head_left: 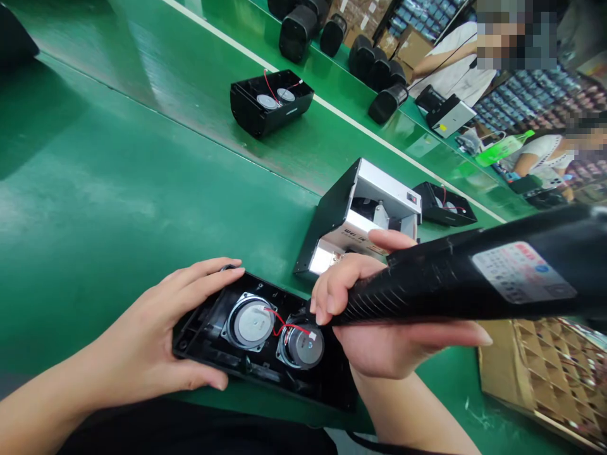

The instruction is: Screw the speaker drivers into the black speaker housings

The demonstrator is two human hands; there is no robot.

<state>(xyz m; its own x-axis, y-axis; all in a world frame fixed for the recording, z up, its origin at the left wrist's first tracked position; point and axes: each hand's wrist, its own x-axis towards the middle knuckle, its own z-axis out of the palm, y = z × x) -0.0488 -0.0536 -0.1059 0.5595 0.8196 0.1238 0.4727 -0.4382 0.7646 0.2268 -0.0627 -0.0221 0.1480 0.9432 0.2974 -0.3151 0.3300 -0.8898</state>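
Observation:
My left hand [156, 335] grips the left end of a black speaker housing [227, 373], fingers over the far edge and thumb along the near one. Two round speaker drivers [253, 323] sit in the housing, with red wires and white connectors on their backs. In my right hand [374, 328] is a black electric screwdriver [427, 272] with a white label, lying nearly level. Its front end points down over the right driver, and my fingers hide the tip. Whether the tip touches a screw I cannot tell.
Just beyond stands a silver-and-black screw feeder [360, 221]. Similar housings with drivers [272, 104] rest on the green bench [142, 208]. A cardboard box with dividers [545, 379] is at the lower right. Across the bench are black speakers [298, 31], a green bottle [505, 148] and two people.

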